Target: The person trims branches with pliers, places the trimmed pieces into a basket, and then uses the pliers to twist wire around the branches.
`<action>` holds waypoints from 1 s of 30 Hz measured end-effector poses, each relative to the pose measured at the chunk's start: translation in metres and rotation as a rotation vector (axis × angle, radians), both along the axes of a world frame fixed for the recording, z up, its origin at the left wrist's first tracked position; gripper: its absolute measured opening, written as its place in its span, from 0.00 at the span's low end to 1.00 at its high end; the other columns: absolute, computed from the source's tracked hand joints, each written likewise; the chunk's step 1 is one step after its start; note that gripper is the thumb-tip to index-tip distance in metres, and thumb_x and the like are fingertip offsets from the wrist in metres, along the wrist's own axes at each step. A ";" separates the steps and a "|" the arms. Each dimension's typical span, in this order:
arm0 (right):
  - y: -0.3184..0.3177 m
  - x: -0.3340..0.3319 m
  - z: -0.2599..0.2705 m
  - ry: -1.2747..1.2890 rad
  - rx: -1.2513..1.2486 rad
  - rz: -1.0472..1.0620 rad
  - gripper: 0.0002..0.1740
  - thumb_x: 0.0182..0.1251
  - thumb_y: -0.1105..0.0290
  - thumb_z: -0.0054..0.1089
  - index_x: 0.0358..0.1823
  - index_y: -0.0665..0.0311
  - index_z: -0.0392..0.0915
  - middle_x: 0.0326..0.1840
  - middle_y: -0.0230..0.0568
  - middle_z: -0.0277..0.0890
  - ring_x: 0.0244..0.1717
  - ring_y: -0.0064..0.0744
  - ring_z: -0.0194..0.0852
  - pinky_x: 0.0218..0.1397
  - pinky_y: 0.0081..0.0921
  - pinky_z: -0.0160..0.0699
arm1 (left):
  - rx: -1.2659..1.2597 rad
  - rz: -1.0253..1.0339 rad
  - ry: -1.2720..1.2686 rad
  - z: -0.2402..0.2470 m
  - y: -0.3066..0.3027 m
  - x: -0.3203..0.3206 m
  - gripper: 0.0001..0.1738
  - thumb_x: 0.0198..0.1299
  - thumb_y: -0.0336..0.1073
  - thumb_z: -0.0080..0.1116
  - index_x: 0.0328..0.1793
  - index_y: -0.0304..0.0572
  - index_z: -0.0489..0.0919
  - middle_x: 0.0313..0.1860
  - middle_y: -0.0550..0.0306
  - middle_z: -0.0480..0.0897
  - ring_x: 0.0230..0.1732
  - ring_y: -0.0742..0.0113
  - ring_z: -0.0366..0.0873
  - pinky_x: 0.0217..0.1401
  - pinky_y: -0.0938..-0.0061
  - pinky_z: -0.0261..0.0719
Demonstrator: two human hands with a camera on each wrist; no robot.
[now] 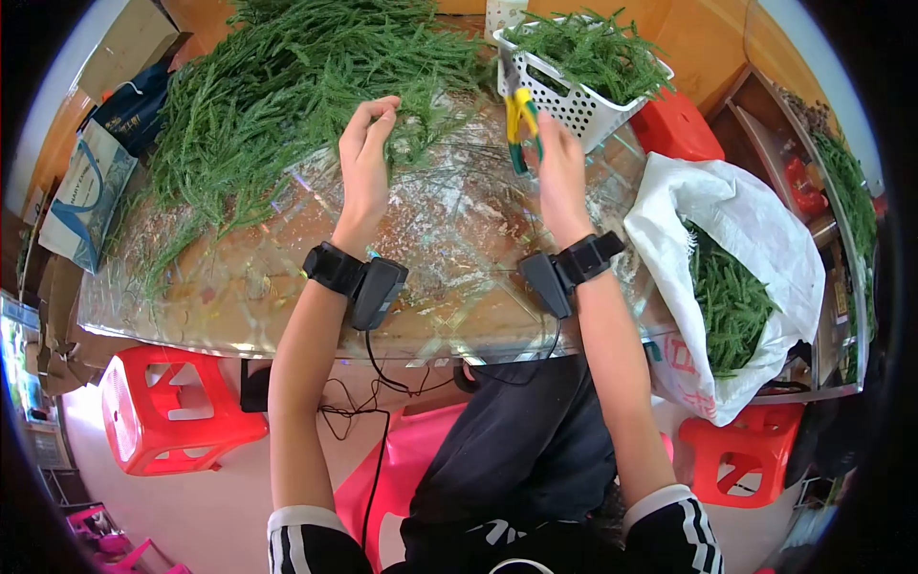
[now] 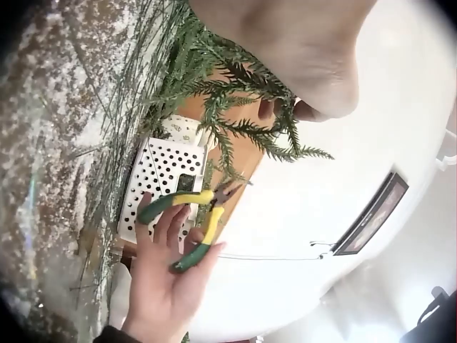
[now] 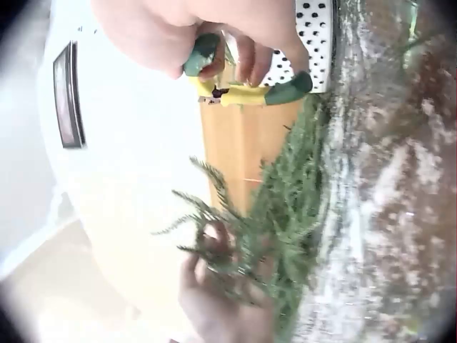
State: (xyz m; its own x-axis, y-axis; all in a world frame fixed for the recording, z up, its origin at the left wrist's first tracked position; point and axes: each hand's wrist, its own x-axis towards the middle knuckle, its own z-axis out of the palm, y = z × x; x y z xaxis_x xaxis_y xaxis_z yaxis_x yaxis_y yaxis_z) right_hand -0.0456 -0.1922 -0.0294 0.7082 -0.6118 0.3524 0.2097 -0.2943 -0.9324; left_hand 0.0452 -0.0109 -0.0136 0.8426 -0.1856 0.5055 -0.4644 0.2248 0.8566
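My left hand (image 1: 365,163) is raised over the table at the near edge of a large heap of green conifer-like branches (image 1: 287,86). Its fingers hold a feathery green sprig (image 2: 246,118), whose tips spread out beyond the fingers in the left wrist view. To the right, my right hand (image 1: 562,177) grips pruning shears (image 1: 521,110) with yellow and green handles, the dark blades pointing away from me. The handles stand apart in the left wrist view. Behind the shears is a white perforated basket (image 1: 583,115) filled with cut sprigs (image 1: 602,57).
A white sack (image 1: 779,210) holding more greenery leans at the table's right side. Thin stems and pale debris lie across the table (image 1: 258,277). Red stools (image 1: 172,411) stand on the floor, and paper bags (image 1: 91,196) are at the left. Cables (image 1: 373,411) hang from the wrist cameras.
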 end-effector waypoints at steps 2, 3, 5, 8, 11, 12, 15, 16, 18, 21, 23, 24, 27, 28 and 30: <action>0.000 -0.014 0.026 -0.120 0.422 0.228 0.16 0.67 0.63 0.45 0.43 0.70 0.71 0.51 0.42 0.68 0.52 0.38 0.67 0.53 0.41 0.67 | -0.031 -0.102 -0.032 -0.002 0.001 0.003 0.06 0.57 0.33 0.49 0.34 0.36 0.72 0.47 0.55 0.77 0.45 0.68 0.68 0.52 0.74 0.61; -0.001 -0.019 0.032 -0.183 0.632 0.343 0.16 0.68 0.62 0.43 0.45 0.70 0.70 0.53 0.42 0.68 0.55 0.38 0.66 0.56 0.42 0.67 | -0.046 -0.154 -0.047 -0.001 0.001 0.004 0.05 0.56 0.31 0.48 0.33 0.37 0.72 0.48 0.55 0.77 0.46 0.69 0.67 0.53 0.74 0.61; -0.007 -0.021 0.027 -0.214 0.710 0.447 0.16 0.67 0.64 0.43 0.46 0.69 0.69 0.53 0.44 0.68 0.56 0.39 0.65 0.57 0.44 0.67 | -0.024 -0.193 -0.089 -0.001 0.001 0.004 0.04 0.56 0.31 0.48 0.32 0.38 0.71 0.48 0.55 0.77 0.47 0.68 0.67 0.54 0.74 0.60; -0.011 -0.025 0.026 -0.272 0.857 0.666 0.15 0.65 0.67 0.43 0.49 0.68 0.67 0.54 0.46 0.67 0.59 0.40 0.63 0.57 0.48 0.67 | 0.014 -0.264 -0.172 0.001 0.000 0.002 0.03 0.54 0.29 0.46 0.30 0.38 0.69 0.48 0.53 0.77 0.48 0.68 0.66 0.55 0.73 0.59; -0.008 -0.026 0.023 -0.313 1.080 0.850 0.17 0.58 0.73 0.46 0.50 0.69 0.65 0.52 0.49 0.69 0.56 0.41 0.67 0.53 0.42 0.71 | 0.040 -0.264 -0.259 0.001 0.000 -0.002 0.03 0.53 0.27 0.45 0.28 0.38 0.67 0.48 0.52 0.78 0.50 0.67 0.67 0.57 0.71 0.59; -0.007 -0.027 0.024 -0.320 1.084 0.843 0.17 0.58 0.73 0.46 0.50 0.69 0.65 0.52 0.49 0.69 0.56 0.41 0.67 0.53 0.42 0.71 | 0.046 -0.273 -0.259 0.002 0.000 -0.005 0.03 0.53 0.27 0.45 0.28 0.38 0.67 0.48 0.52 0.78 0.50 0.67 0.67 0.57 0.71 0.59; -0.005 -0.031 0.031 -0.174 0.558 0.630 0.21 0.50 0.76 0.47 0.49 0.69 0.64 0.48 0.48 0.71 0.50 0.42 0.72 0.50 0.37 0.72 | 0.048 -0.210 -0.277 0.006 -0.001 -0.012 0.03 0.53 0.26 0.44 0.27 0.38 0.66 0.48 0.51 0.78 0.51 0.66 0.67 0.58 0.70 0.60; -0.005 -0.032 0.031 -0.179 0.560 0.626 0.21 0.50 0.76 0.47 0.49 0.69 0.64 0.48 0.48 0.71 0.50 0.42 0.72 0.50 0.37 0.72 | 0.052 -0.215 -0.280 0.007 -0.001 -0.013 0.03 0.53 0.26 0.44 0.27 0.38 0.66 0.48 0.51 0.78 0.51 0.66 0.67 0.58 0.70 0.60; -0.002 -0.032 0.030 -0.176 0.322 0.550 0.21 0.50 0.75 0.48 0.50 0.69 0.64 0.46 0.47 0.72 0.46 0.39 0.74 0.49 0.32 0.71 | 0.045 -0.180 -0.319 0.008 -0.001 -0.015 0.02 0.53 0.25 0.45 0.28 0.38 0.66 0.48 0.51 0.78 0.52 0.66 0.67 0.57 0.71 0.60; 0.002 -0.034 0.032 -0.175 0.154 0.531 0.22 0.50 0.75 0.49 0.51 0.69 0.65 0.45 0.45 0.72 0.44 0.35 0.74 0.48 0.28 0.70 | 0.032 -0.141 -0.319 0.011 0.001 -0.017 0.02 0.53 0.25 0.45 0.29 0.38 0.66 0.48 0.51 0.78 0.52 0.66 0.67 0.57 0.72 0.60; 0.005 -0.035 0.033 -0.165 0.050 0.568 0.24 0.50 0.77 0.48 0.53 0.70 0.65 0.45 0.43 0.72 0.45 0.30 0.72 0.48 0.25 0.70 | 0.005 -0.097 -0.270 0.012 0.003 -0.018 0.02 0.54 0.25 0.45 0.30 0.38 0.66 0.48 0.51 0.78 0.53 0.66 0.68 0.58 0.72 0.60; 0.005 -0.034 0.031 -0.170 0.051 0.571 0.24 0.50 0.77 0.48 0.53 0.70 0.65 0.45 0.43 0.72 0.45 0.30 0.72 0.48 0.25 0.70 | 0.007 -0.094 -0.274 0.013 0.002 -0.018 0.02 0.54 0.25 0.45 0.30 0.38 0.66 0.48 0.51 0.78 0.53 0.66 0.68 0.58 0.72 0.60; 0.009 -0.027 0.023 -0.072 -0.218 0.553 0.28 0.48 0.79 0.50 0.56 0.70 0.66 0.45 0.40 0.71 0.44 0.25 0.70 0.48 0.21 0.68 | 0.009 0.031 -0.328 0.012 0.000 -0.014 0.01 0.55 0.25 0.45 0.31 0.38 0.66 0.48 0.50 0.78 0.52 0.64 0.69 0.57 0.72 0.62; 0.009 -0.027 0.022 -0.076 -0.216 0.553 0.28 0.48 0.79 0.50 0.56 0.70 0.66 0.45 0.40 0.71 0.44 0.25 0.70 0.48 0.21 0.68 | 0.012 0.032 -0.331 0.011 0.000 -0.013 0.01 0.55 0.25 0.45 0.31 0.38 0.66 0.48 0.50 0.78 0.52 0.64 0.69 0.57 0.72 0.62; 0.009 -0.029 0.021 -0.082 -0.233 0.579 0.29 0.47 0.80 0.51 0.57 0.69 0.67 0.46 0.38 0.71 0.44 0.24 0.69 0.49 0.21 0.68 | 0.064 0.146 -0.423 0.009 0.000 -0.010 0.02 0.54 0.24 0.46 0.33 0.38 0.67 0.47 0.50 0.78 0.51 0.61 0.70 0.56 0.70 0.63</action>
